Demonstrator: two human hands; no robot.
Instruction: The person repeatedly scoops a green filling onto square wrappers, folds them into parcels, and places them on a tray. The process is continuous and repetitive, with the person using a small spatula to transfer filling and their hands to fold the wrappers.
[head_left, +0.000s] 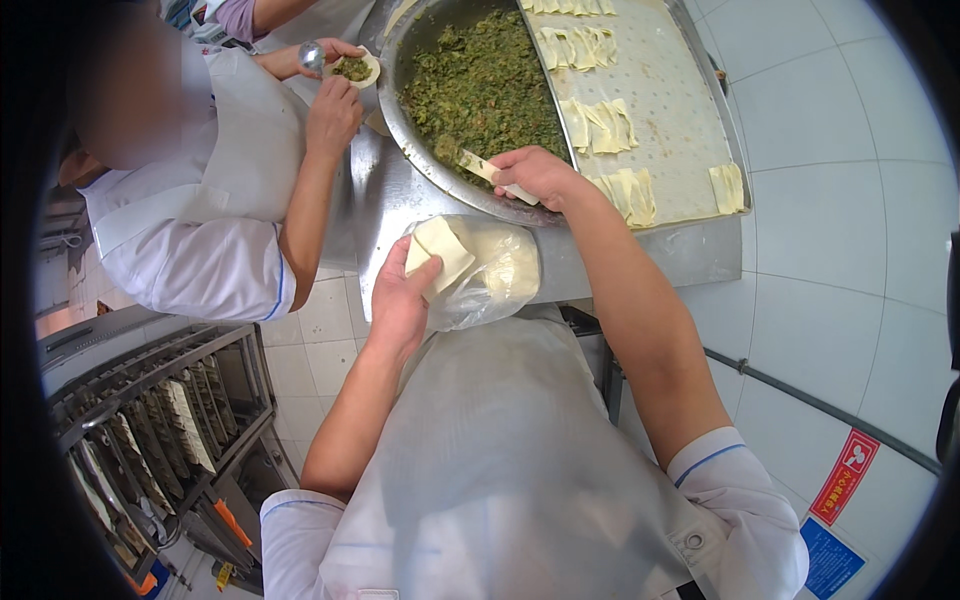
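Note:
My left hand (405, 300) grips square dough wrappers (441, 253) above a clear plastic bag (457, 311) with more pale dough pieces (514, 266) in it. In my right hand (536, 176) is a flat, pale spatula (480, 164); its tip touches the chopped green filling (491, 82) near the rim of a big round metal basin (442, 191). Behind my right forearm lies a perforated tray (675, 97) with rows of folded dough pieces (600, 126) on it.
The steel table (675, 251) carries basin, bag and tray. A co-worker's hands (334, 112) at the left hold a round wrapper with filling (356, 70). Another person's arm shows at the top. A metal rack (157, 427) with trays stands lower left; a tiled wall (817, 217) is at the right.

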